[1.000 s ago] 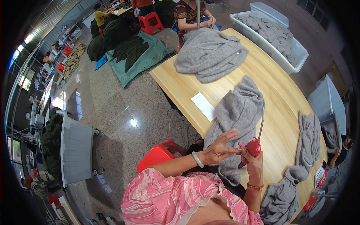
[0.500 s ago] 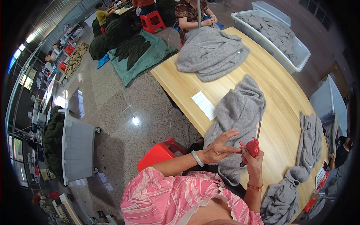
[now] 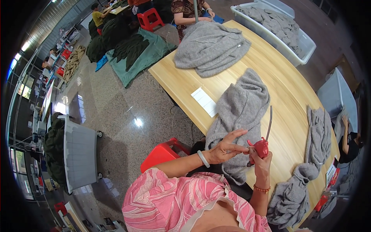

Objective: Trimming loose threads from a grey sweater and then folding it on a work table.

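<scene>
On a clock face laid over the view, a pale wheeled bin [image 3: 82, 154] of dark green cloth stands toward eight o'clock, a red stool [image 3: 156, 156] at seven. At two, near the centre, a white card [image 3: 204, 102] lies on the wooden table [image 3: 286, 108]; a grey heap [image 3: 210, 47] sits past twelve. Toward half past four, the left hand [image 3: 223, 151] has its upper fingers spread, thumb and forefinger meeting at the red piece; whether they pinch anything, I cannot tell. Behind it, a grey knit garment [image 3: 242, 104] stretches up toward two. Just before four, the right hand [image 3: 262, 164] is clamped on the red piece [image 3: 260, 147], small prongs on top, a thin dark rod [image 3: 269, 123] rising just beside it. More knitwear [image 3: 317, 135] lies at three.
</scene>
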Action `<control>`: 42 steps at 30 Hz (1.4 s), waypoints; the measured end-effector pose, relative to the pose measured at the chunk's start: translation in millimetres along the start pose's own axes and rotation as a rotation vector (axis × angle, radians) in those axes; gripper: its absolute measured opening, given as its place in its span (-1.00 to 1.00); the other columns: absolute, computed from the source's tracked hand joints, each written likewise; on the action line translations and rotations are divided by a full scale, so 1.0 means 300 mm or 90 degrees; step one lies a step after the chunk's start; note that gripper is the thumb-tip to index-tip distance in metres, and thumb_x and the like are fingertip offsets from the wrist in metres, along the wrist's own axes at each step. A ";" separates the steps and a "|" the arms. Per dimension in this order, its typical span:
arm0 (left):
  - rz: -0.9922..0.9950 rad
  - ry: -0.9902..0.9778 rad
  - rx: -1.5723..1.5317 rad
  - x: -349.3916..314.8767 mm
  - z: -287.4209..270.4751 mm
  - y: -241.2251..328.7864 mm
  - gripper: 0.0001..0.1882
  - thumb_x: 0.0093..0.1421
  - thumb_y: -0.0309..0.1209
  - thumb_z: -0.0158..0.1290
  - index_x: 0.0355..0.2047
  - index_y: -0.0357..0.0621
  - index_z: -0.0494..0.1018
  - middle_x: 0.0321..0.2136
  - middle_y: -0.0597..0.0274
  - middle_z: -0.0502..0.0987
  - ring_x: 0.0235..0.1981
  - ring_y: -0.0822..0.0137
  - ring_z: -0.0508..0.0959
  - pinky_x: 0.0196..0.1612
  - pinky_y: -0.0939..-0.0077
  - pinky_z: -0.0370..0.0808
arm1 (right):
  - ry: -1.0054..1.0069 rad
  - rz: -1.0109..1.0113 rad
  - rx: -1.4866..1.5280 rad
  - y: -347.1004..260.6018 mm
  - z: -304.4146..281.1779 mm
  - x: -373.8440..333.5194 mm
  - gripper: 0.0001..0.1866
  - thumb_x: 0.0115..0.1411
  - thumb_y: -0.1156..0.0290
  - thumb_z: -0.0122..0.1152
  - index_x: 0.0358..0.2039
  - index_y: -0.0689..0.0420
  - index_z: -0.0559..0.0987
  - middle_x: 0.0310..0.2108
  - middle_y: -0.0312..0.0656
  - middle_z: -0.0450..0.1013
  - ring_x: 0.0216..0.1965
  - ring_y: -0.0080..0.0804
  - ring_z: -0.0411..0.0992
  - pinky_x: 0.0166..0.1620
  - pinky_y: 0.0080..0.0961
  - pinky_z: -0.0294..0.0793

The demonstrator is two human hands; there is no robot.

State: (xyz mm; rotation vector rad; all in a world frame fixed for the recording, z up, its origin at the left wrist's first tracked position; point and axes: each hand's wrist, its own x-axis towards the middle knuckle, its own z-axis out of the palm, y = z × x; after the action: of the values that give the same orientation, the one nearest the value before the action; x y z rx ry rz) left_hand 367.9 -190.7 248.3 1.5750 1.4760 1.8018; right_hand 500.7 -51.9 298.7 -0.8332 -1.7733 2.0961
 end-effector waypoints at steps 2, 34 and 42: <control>-0.008 -0.006 -0.021 0.003 0.005 -0.002 -0.63 0.06 -0.58 0.06 -0.12 0.07 0.52 0.22 -0.03 0.09 0.28 0.02 0.02 0.26 0.18 -0.08 | -0.005 -0.001 -0.005 0.000 -0.006 0.002 -0.89 0.10 0.50 0.18 -0.41 0.28 0.56 -0.58 -0.20 0.49 -0.67 -0.68 0.27 -0.62 -0.74 0.18; -0.038 -0.069 0.068 0.162 0.121 -0.079 -0.73 0.07 -0.64 0.02 -0.23 -0.08 0.55 0.22 -0.05 0.07 0.26 0.06 0.06 0.23 0.28 0.02 | 0.030 0.066 0.087 -0.041 -0.146 0.060 -0.82 0.05 0.36 0.28 -0.44 0.23 0.61 -0.59 -0.36 0.49 -0.63 -0.74 0.26 -0.56 -0.77 0.18; 0.035 -0.088 0.216 0.113 0.031 -0.046 -0.73 0.02 -0.56 0.09 -0.23 -0.02 0.54 0.20 -0.10 0.09 0.23 -0.02 0.09 0.22 0.20 0.03 | 0.084 0.078 -0.020 -0.002 -0.037 0.087 -0.83 0.04 0.38 0.28 -0.50 0.23 0.55 -0.69 -0.36 0.39 -0.71 -0.74 0.23 -0.65 -0.72 0.13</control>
State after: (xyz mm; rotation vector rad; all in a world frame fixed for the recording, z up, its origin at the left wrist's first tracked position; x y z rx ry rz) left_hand 359.6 -154.2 253.4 1.8726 1.7551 1.4923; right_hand 486.5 -28.5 291.8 -1.0887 -1.7313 2.0391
